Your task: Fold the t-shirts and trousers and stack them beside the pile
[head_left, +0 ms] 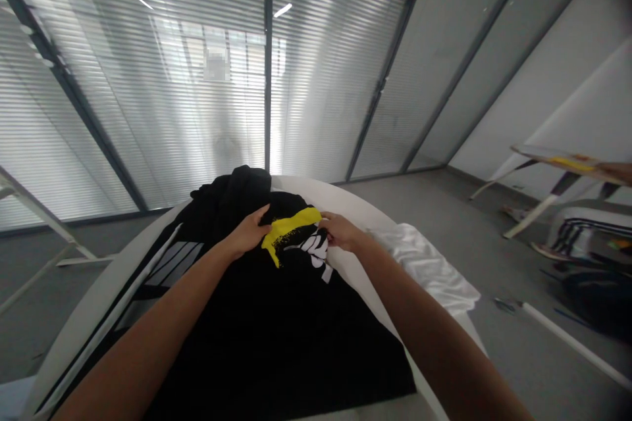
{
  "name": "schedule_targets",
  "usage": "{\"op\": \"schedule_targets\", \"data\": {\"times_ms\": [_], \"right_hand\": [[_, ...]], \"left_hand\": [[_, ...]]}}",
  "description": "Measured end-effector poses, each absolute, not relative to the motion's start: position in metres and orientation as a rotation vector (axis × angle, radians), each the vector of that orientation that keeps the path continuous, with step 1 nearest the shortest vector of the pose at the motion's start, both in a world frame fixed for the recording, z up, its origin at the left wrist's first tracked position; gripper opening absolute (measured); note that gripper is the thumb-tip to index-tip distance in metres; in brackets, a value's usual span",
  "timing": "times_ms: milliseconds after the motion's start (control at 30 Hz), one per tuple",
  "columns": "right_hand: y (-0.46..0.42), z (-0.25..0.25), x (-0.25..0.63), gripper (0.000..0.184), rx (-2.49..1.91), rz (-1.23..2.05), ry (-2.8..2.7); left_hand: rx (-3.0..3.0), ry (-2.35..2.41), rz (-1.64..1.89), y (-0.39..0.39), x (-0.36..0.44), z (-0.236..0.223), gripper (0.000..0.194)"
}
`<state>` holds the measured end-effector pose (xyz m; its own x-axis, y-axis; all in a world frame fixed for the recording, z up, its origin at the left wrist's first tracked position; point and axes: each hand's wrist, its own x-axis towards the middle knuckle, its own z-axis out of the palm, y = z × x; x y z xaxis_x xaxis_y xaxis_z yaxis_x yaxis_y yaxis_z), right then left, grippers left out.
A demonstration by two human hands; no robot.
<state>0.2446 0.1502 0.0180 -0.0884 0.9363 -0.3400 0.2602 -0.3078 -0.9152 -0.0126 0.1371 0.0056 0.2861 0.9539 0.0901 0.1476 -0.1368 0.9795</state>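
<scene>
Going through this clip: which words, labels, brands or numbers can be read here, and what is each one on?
Nothing can be read for certain.
"White lettering" on the yellow-and-white print of the black garment: too broken up to read, and partly covered by the right hand.
Pale blurred patch seen through the glass partition: pixelated, unreadable.

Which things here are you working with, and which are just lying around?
Being handled:
left hand
right hand
black shirt

Just lying about:
white table, under the shirt
white cloth
side table
white rod
</scene>
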Motion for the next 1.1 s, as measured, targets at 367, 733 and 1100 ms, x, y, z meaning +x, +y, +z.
{"op": "schedule_targets", "data": {"times_ms": [367,733,1100], "right_hand": [[0.164,0.030,0.307,0.047,-1.630,1.075,-1.262],[0.153,-0.013,0.308,0.042,-1.924,0.615,-1.557],[0.097,-0.024,0.275,0.052,-2.043,-0.012,-1.955]], "left_hand": [[1.373,0.909,1.136,0.172,0.068,-0.008,0.078],[2.130,1.594,0.773,0.166,0.039,-0.030,0.042],[2.378,1.652,0.645,0.169,0.024,-0.032,0.040]]}}
